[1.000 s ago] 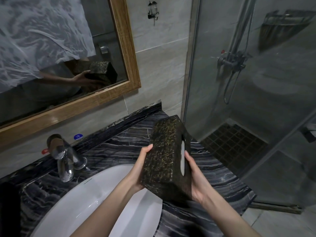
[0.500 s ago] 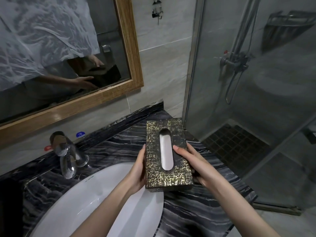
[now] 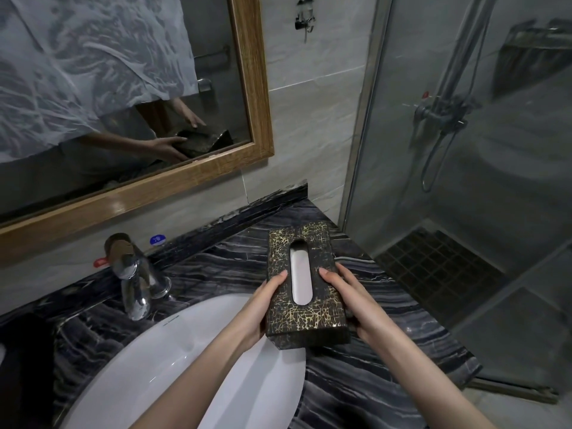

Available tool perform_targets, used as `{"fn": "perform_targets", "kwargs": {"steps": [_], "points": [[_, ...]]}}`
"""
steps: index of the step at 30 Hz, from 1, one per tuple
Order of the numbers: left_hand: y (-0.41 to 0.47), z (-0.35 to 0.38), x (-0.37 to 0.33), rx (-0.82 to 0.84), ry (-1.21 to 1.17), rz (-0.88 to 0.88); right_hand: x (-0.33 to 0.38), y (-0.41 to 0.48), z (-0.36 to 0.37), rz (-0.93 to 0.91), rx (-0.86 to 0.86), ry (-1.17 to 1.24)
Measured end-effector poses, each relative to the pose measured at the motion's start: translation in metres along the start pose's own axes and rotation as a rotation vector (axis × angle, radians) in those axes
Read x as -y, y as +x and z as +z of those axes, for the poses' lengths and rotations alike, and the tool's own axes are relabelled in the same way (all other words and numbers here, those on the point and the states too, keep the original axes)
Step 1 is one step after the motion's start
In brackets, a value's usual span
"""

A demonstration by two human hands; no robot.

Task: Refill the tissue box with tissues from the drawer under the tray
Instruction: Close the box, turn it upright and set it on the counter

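A black tissue box with gold crackle pattern lies flat, its oval slot facing up, over the dark marble counter to the right of the basin. White shows through the slot. My left hand grips the box's left side, thumb on the top near the slot. My right hand holds the right side, thumb on the top too. No drawer or tray is in view.
A white basin sits at the lower left with a chrome tap behind it. A wood-framed mirror hangs above. A glass shower partition stands right of the counter's end.
The box was tipped on its side a second ago; I have turned it slot-up and lowered it toward the counter. Both hands stayed on its sides.
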State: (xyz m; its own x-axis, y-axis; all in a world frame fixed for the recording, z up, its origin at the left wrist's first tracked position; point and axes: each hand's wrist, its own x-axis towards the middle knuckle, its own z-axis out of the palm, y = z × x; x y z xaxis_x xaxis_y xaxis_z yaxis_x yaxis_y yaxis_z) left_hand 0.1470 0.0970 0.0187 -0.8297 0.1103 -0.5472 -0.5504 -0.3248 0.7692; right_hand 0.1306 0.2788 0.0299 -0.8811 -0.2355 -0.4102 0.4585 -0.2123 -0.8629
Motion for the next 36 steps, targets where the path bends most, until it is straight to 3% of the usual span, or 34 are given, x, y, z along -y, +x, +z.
{"fn": "perform_targets", "kwargs": {"steps": [11, 21, 26, 30, 36], "points": [[0.018, -0.010, -0.020, -0.055, -0.089, 0.048, -0.002, 0.041, 0.012, 0.028, -0.054, 0.114], [0.037, -0.047, -0.045, -0.165, 0.002, 0.103, -0.013, 0.086, 0.028, 0.171, -0.076, 0.294], [0.042, -0.062, -0.041, -0.351, 0.017, 0.199, -0.018, 0.109, 0.049, 0.145, -0.048, 0.358], [0.049, -0.072, -0.038, -0.487, -0.010, 0.174, -0.023, 0.128, 0.070, 0.109, -0.089, 0.434], [0.069, -0.071, -0.047, -0.394, -0.113, 0.152, -0.032, 0.143, 0.090, 0.135, -0.104, 0.492]]}}
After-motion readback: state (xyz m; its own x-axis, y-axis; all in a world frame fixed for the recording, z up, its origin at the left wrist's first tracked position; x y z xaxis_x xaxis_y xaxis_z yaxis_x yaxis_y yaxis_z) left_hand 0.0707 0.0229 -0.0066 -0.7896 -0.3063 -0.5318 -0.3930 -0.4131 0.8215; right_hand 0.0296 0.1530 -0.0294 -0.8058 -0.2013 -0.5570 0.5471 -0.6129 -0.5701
